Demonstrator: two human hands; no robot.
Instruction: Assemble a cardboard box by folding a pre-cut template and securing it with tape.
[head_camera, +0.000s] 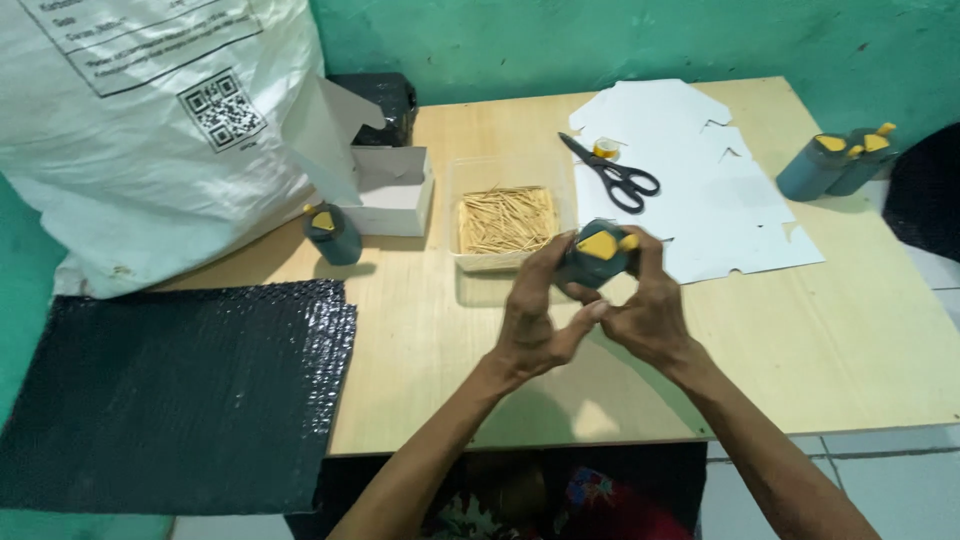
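Both hands meet over the middle of the desk (800, 340), clamped together on one small dark teal container with a yellow cap (597, 252). The left hand (535, 320) wraps it from the near side, thumb reaching across toward the other palm; the right hand (650, 310) closes on it from the right, fingertips up by the cap. The container is held clear of the desk, just in front of the clear tray of toothpicks (505, 220).

Around them: black-handled scissors (620, 178) lie on flat white die-cut card blanks (720, 190), with a small roll of tape (605, 148) beside the blades. An open white carton (390, 190) stands left of the tray, and a matching teal container (332, 232) stands just beside it. Two more such containers (840, 165) stand together at the far right edge. A black bubble-textured sheet (180, 390) overhangs the near left; a big white sack (150, 130) leans behind it.

Progress, as a judgement: three containers stand set aside, one is in hand. The tray holds plenty of toothpicks, and the card blanks lie unfolded, so much appears left.
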